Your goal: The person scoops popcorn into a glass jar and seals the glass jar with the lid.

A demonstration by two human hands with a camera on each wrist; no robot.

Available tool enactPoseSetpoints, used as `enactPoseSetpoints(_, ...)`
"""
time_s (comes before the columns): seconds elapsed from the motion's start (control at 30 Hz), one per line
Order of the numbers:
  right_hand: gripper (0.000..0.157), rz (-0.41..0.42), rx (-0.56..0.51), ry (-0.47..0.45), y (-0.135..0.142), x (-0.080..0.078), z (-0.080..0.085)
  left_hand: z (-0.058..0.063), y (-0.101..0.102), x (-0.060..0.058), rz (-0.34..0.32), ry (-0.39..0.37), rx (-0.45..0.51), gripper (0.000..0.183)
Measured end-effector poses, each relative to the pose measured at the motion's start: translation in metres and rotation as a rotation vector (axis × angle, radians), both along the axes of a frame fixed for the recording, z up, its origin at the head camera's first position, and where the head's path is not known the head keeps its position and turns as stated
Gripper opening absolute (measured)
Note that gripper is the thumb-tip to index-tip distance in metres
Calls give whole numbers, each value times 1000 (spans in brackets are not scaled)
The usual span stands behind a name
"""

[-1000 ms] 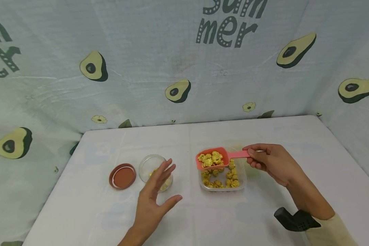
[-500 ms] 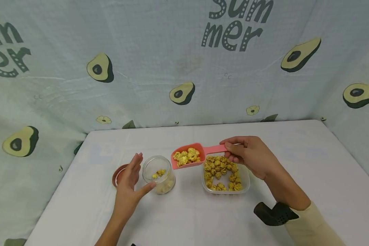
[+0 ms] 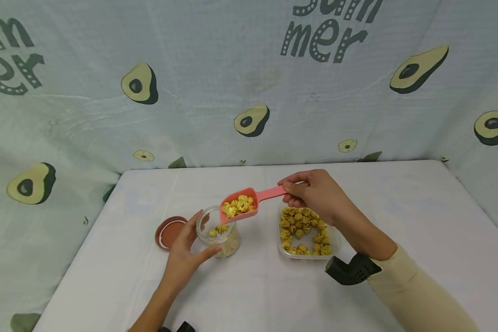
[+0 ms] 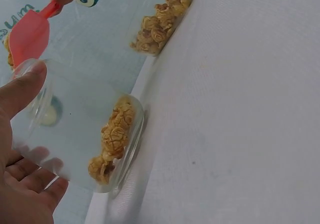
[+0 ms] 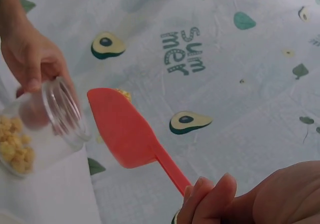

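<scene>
A pink scoop point(image 3: 259, 196) full of yellow popcorn point(image 3: 238, 206) is held by its handle in my right hand point(image 3: 315, 193), between thumb and fingers. The scoop's tip hangs over the mouth of a clear jar point(image 3: 231, 240) standing on the table. My left hand point(image 3: 183, 253) holds the jar from its left side, thumb at the near side and fingers round the far side. In the left wrist view, popcorn pieces point(image 4: 116, 136) lie at the bottom of the jar. The right wrist view shows the underside of the scoop point(image 5: 125, 129) beside the jar's rim point(image 5: 62, 106).
A clear plastic tub point(image 3: 334, 244) of popcorn stands right of the jar, under the right forearm. Left of the jar lies a round brown lid point(image 3: 170, 233), partly behind the left hand. A white cloth covers the table point(image 3: 265, 295); a printed curtain point(image 3: 199, 83) hangs behind.
My right hand has carried the loaded scoop left from above the tub to the jar's mouth. My left hand has moved left from in front of the jar and taken hold of its side.
</scene>
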State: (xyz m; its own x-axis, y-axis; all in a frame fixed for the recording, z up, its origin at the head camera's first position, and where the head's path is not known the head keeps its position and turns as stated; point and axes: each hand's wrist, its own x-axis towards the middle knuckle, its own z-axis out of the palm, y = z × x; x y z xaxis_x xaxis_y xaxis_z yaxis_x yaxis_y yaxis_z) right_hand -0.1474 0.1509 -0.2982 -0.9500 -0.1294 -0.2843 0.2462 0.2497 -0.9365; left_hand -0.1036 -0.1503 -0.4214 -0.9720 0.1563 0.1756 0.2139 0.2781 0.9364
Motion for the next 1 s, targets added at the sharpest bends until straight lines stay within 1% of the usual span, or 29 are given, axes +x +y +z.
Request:
enactPoseSetpoints(0.27, 25, 36, 94, 30, -8, -7, 3, -1, -1, 0, -3, 21, -12, 85)
enactPoseSetpoints(0.43, 24, 62, 143, 58, -10, -11, 6, 1, -1, 0, -1, 32, -44, 84)
enactPoseSetpoints(0.67, 23, 83, 180, 70, -16, -14, 13, 4, -1, -1, 15, 40, -94, 83)
enactPoseSetpoints(0.87, 21, 104, 207, 84, -21, -16, 21, 4, -2, -1, 17, 38, -100, 84)
enactPoseSetpoints(1.0, 20, 133, 234, 117, -22, -17, 26, 4, -3, -2, 19, 48, -100, 84)
